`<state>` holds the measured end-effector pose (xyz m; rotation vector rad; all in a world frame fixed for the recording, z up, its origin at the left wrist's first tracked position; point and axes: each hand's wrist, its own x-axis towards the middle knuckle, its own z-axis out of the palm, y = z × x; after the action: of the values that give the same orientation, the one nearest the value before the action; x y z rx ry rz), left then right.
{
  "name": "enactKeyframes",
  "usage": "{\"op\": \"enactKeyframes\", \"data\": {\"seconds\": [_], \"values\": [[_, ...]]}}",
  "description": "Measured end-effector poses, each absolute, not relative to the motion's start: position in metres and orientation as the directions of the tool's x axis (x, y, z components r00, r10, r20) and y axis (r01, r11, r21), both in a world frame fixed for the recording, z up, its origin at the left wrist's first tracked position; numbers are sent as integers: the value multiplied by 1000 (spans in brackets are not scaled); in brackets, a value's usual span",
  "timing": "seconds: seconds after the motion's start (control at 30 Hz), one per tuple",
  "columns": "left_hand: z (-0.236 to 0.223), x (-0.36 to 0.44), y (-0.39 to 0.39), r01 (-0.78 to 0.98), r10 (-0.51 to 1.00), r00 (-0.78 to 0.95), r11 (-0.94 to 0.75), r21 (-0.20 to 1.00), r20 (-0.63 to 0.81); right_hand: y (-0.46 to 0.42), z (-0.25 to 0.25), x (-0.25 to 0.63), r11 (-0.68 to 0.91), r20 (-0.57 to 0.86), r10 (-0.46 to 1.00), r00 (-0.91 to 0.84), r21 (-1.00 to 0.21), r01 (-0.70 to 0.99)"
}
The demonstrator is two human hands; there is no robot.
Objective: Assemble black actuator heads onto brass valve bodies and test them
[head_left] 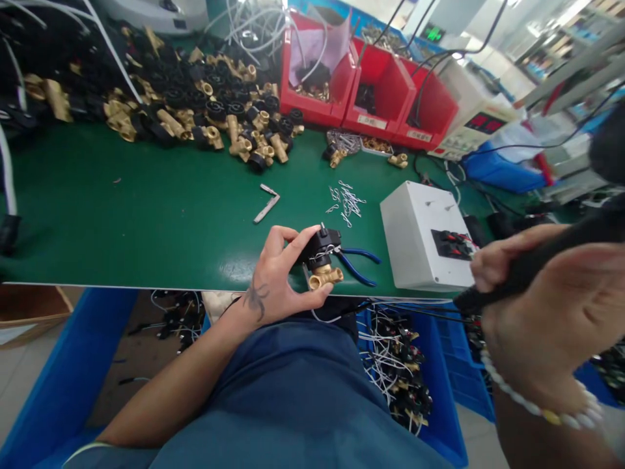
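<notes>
My left hand [276, 277] is closed around a brass valve body [326, 279] with a black motor head [325, 241], held at the table's front edge. A bent wire clip sits about the neck between the brass and black parts. Blue-handled pliers [364, 264] lie just right of it, their jaws partly hidden behind the valve. At the right, my right hand [547, 299] wraps round a thick black tool [537, 260], blurred, which looks like an electric screwdriver. Loose wire clips [347, 202] and a hinged metal piece [267, 203] lie beyond my left hand.
A grey box with terminals [415, 238] stands right of the pliers. Many brass-and-black valves [234, 130] are heaped at the back left, beside red bins [317, 111]. A power unit with a red display [481, 124] is behind. Blue crates [442, 384] stand below the table edge.
</notes>
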<state>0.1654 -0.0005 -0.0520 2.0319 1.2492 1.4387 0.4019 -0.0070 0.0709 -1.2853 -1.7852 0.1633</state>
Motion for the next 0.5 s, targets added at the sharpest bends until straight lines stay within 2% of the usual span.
{"op": "enactKeyframes", "data": {"seconds": [0.03, 0.07, 0.1, 0.17, 0.2, 0.23, 0.27, 0.33, 0.4, 0.43, 0.5], "values": [[-53, 166, -1, 453, 811, 86, -549, 702, 579, -7, 66, 401, 479, 605, 794, -58, -565, 672], [-54, 166, -1, 453, 812, 81, -547, 704, 578, -6, 61, 401, 473, 565, 819, -103, -562, 678], [-55, 166, -1, 452, 816, 77, -540, 710, 572, -6, 58, 402, 453, 488, 856, -169, -550, 702], [-55, 166, -1, 450, 827, 74, -526, 722, 557, -5, 58, 406, 398, 247, 915, -318, -436, 807], [-55, 166, -1, 449, 831, 72, -521, 726, 552, -5, 61, 407, 376, 200, 926, -321, -383, 844], [-55, 166, -1, 448, 831, 70, -520, 727, 551, -6, 66, 408, 351, 226, 932, -283, -375, 858], [-55, 166, -1, 448, 830, 69, -521, 726, 553, -7, 71, 408, 321, 288, 934, -213, -407, 855], [-54, 165, -1, 452, 830, 79, -524, 722, 552, -9, 78, 404, 305, 443, 896, -28, -570, 763], [-53, 165, -1, 452, 831, 91, -525, 721, 549, -11, 78, 399, 338, 493, 865, 94, -710, 617], [-53, 165, -1, 450, 831, 92, -526, 722, 548, -11, 76, 398, 328, 449, 891, 67, -740, 587], [-53, 164, -1, 442, 832, 87, -525, 727, 547, -9, 71, 398, 249, 224, 967, -124, -704, 665]]}}
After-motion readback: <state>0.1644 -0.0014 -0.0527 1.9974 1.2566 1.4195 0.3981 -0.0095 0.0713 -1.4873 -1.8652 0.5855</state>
